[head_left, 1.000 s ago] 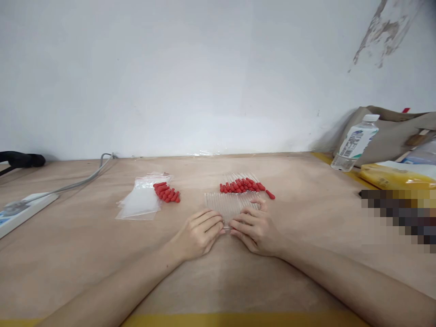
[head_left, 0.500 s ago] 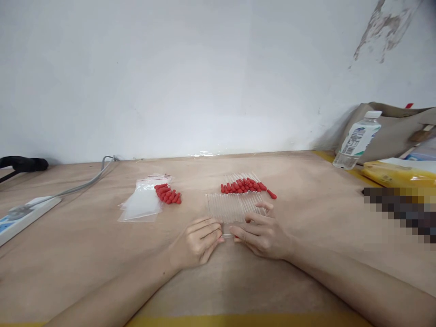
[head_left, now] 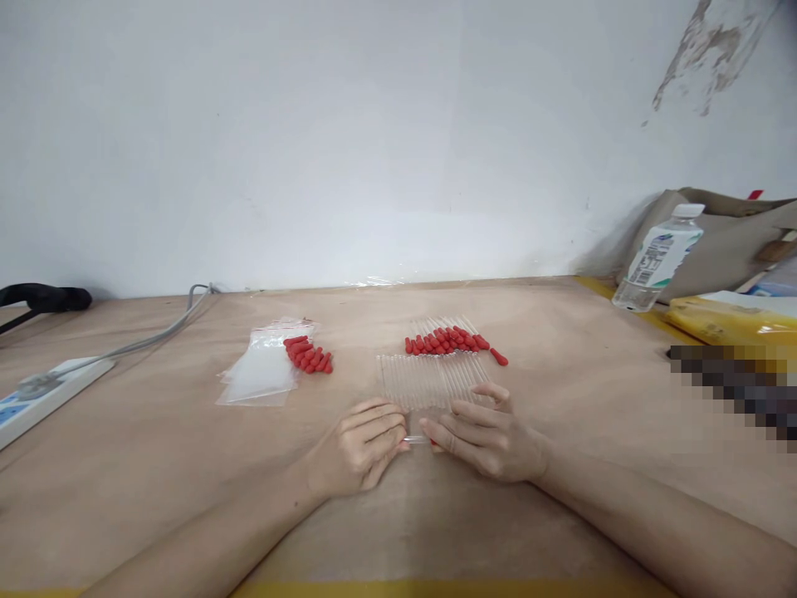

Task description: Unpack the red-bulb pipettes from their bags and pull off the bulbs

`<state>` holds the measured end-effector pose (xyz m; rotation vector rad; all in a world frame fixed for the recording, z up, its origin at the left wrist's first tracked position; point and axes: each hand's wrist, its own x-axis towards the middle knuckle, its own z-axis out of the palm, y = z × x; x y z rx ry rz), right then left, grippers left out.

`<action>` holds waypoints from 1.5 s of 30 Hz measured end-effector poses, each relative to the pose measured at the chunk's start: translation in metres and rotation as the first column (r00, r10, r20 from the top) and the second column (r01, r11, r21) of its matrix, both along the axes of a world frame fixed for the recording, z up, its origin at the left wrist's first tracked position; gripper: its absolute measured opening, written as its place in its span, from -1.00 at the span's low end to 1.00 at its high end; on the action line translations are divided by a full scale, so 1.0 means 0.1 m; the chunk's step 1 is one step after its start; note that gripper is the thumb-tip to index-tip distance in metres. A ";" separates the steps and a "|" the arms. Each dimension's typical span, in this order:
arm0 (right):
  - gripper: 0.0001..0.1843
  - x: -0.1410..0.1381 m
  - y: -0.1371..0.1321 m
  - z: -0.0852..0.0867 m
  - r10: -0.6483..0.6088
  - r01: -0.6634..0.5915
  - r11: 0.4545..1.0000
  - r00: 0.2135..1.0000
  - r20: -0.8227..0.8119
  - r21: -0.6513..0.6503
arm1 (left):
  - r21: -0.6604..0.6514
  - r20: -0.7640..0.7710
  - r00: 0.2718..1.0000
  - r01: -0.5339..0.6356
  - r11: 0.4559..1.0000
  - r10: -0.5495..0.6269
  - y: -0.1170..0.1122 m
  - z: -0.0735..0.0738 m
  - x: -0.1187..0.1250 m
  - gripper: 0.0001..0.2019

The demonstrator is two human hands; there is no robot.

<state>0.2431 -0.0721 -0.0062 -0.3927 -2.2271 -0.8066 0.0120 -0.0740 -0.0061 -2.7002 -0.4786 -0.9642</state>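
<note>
Low in the middle, a thin glass dropper tube (head_left: pixel 416 440) lies level between my two hands. Its left end is closed in the fingers of my left hand (head_left: pixel 364 444). My right hand (head_left: pixel 491 436) pinches its other end between thumb and finger, where a bit of red rubber bulb (head_left: pixel 434 446) shows; most of that end is hidden. Just beyond my fingers, a row of bare glass tubes (head_left: pixel 411 380) lies side by side. Behind the row is a heap of red rubber bulbs (head_left: pixel 445 340) with glass tubes reaching back from it. One bulb (head_left: pixel 499 357) lies apart at its right.
Left of centre, several red bulbs (head_left: pixel 310 359) rest at the edge of clear zip bags (head_left: pixel 258 382). A power strip (head_left: pixel 68 386) with a grey cable is at far left. A water bottle (head_left: pixel 660 257), a bag (head_left: pixel 735 241) and a yellow packet (head_left: pixel 735 320) stand at right.
My right hand has shifted slightly toward me and right, and its raised finger has lowered a little. The tube between my hands sits slightly nearer and shows a bit more.
</note>
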 end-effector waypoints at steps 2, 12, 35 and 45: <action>-0.83 0.01 0.00 0.01 -0.002 0.001 1.000 1.000 0.012 0.023 | -0.004 0.004 1.000 -0.001 1.000 0.001 -0.01 0.00 0.00 -0.89; -0.80 0.07 0.08 -0.08 -0.005 0.003 0.987 1.000 0.013 0.159 | -0.083 0.015 1.000 0.015 0.996 -0.014 -0.02 0.00 0.00 -0.87; -0.78 0.96 0.85 -0.17 -0.788 0.210 0.492 0.520 -0.329 -0.845 | -0.238 0.142 0.788 -0.560 0.794 0.599 0.38 -0.08 -0.37 -0.68; -0.73 0.95 0.89 -0.23 -0.817 0.094 0.327 0.528 -0.232 -0.940 | -0.371 0.044 0.759 -0.592 0.716 0.650 0.41 -0.05 -0.24 -0.75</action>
